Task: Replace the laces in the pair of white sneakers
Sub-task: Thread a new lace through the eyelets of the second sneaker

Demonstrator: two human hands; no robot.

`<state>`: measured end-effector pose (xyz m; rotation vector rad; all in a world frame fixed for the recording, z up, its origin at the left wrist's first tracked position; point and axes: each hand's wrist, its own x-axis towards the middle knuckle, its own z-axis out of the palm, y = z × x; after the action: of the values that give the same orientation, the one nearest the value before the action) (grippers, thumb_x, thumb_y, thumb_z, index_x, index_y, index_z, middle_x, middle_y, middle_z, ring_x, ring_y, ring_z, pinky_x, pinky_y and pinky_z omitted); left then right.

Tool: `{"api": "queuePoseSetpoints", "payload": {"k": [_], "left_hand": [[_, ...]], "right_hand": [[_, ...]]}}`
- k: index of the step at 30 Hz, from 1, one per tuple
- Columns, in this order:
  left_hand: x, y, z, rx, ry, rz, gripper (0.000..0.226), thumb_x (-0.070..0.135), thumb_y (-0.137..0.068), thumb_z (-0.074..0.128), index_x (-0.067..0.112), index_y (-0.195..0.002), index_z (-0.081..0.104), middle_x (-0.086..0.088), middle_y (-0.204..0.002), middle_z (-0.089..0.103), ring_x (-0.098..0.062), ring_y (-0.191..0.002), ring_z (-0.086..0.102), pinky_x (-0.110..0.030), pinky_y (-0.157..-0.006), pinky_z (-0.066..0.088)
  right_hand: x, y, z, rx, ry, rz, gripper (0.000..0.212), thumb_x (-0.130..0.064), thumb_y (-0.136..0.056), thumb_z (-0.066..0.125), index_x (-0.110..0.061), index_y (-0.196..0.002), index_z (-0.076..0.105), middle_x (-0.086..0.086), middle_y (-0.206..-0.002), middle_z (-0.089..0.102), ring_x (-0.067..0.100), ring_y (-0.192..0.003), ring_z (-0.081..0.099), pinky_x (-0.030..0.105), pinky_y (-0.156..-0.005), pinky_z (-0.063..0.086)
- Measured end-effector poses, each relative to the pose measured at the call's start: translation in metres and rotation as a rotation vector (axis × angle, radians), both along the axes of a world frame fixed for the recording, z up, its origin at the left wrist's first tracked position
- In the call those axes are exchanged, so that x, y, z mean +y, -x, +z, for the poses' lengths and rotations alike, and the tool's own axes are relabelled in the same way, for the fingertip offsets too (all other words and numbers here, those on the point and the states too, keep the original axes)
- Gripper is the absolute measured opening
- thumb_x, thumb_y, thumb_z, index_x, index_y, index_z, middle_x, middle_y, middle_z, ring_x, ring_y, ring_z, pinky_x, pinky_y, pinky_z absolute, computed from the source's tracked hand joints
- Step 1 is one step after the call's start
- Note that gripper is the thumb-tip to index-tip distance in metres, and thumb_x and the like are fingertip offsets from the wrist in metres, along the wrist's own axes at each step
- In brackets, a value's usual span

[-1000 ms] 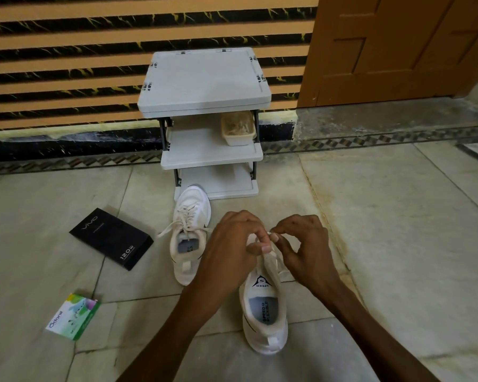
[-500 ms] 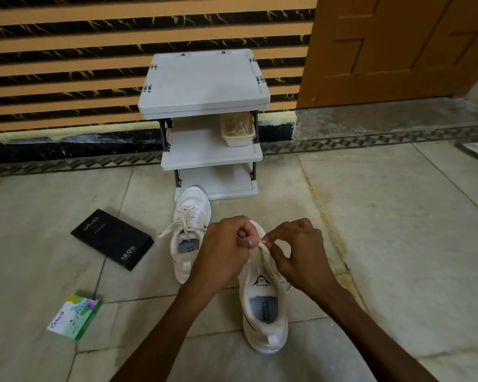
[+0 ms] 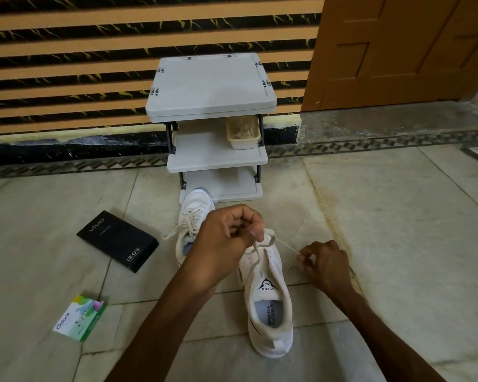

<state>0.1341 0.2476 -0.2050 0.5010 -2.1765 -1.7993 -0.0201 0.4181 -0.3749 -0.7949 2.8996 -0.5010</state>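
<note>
So the white sneaker with the black logo on its tongue [image 3: 268, 307] sat on the pale marble floor [image 3: 398, 244] right in front of the person, heel toward the camera and toe pointing at the wall. The left hand [image 3: 226, 238] hovered over the toe end of the eyelets, its fingers [image 3: 255, 230] curled in and pinching the thin white lace [image 3: 286, 245] there. The right hand [image 3: 324, 264] was off to the right of the shoe, low near the floor, fingers [image 3: 305, 256] pinched on the other end of that lace, which ran taut between the two hands. The second white sneaker [image 3: 192, 216] stood just behind the left hand, laced up, its toe touching the foot of a small grey plastic three-tier rack [image 3: 210, 84]. A beige plastic tub [image 3: 243, 132] sat on the rack's middle shelf, right side. Over on the left of the floor lay a flat black box with "120W" on it [image 3: 118, 239], and nearer the camera a small green and white Odonil packet [image 3: 79, 318]. A brown wooden door [image 3: 398, 51] was at the top right.
</note>
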Motion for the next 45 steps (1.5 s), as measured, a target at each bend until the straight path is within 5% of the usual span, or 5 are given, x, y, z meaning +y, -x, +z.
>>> {"api": "queuePoseSetpoints", "payload": {"k": [10,19,24,34,45], "left_hand": [[0.005,-0.005,0.033,0.275,-0.184,0.018,0.005,0.015,-0.082,0.063,0.011,-0.083,0.063,0.005,-0.066,0.065,-0.006,-0.066,0.061,-0.015,-0.066,0.049],[0.004,0.013,-0.012,-0.019,0.765,0.081,0.021,0.008,-0.078,0.076,0.026,-0.077,0.067,0.014,-0.097,0.053,-0.005,-0.098,0.046,-0.012,-0.08,0.034],[0.011,0.022,-0.032,-0.123,0.698,-0.045,0.008,0.019,-0.077,0.078,0.021,-0.074,0.07,0.011,-0.096,0.065,-0.011,-0.096,0.054,-0.032,-0.088,0.04],[0.008,0.018,-0.05,-0.16,0.366,0.051,0.012,0.018,-0.081,0.075,0.026,-0.076,0.069,0.015,-0.094,0.071,0.0,-0.095,0.062,-0.027,-0.087,0.048],[0.0,0.018,-0.051,-0.11,0.46,0.032,0.012,0.017,-0.078,0.078,0.025,-0.072,0.071,0.013,-0.079,0.069,-0.005,-0.081,0.061,-0.025,-0.076,0.048]], "right_hand": [[0.001,0.008,-0.001,-0.008,0.035,-0.046,0.016,-0.031,-0.089,0.064,-0.027,-0.1,0.076,-0.006,-0.098,0.073,0.023,-0.095,0.055,0.034,-0.079,0.046],[-0.022,-0.014,0.044,-0.019,0.376,0.2,0.012,-0.013,-0.085,0.067,-0.024,-0.086,0.073,-0.008,-0.089,0.073,0.023,-0.089,0.058,0.039,-0.077,0.047],[-0.036,-0.025,0.082,0.047,0.444,0.338,0.006,-0.019,-0.086,0.068,-0.021,-0.09,0.073,-0.01,-0.09,0.071,0.016,-0.086,0.058,0.035,-0.075,0.047],[-0.04,-0.037,0.1,0.13,0.45,0.36,0.012,-0.005,-0.081,0.071,-0.015,-0.087,0.073,-0.005,-0.088,0.07,0.021,-0.086,0.056,0.039,-0.072,0.048],[-0.04,-0.037,0.104,0.181,0.321,0.417,0.014,-0.008,-0.081,0.07,-0.019,-0.09,0.073,-0.002,-0.092,0.068,0.024,-0.087,0.054,0.042,-0.069,0.048]]}}
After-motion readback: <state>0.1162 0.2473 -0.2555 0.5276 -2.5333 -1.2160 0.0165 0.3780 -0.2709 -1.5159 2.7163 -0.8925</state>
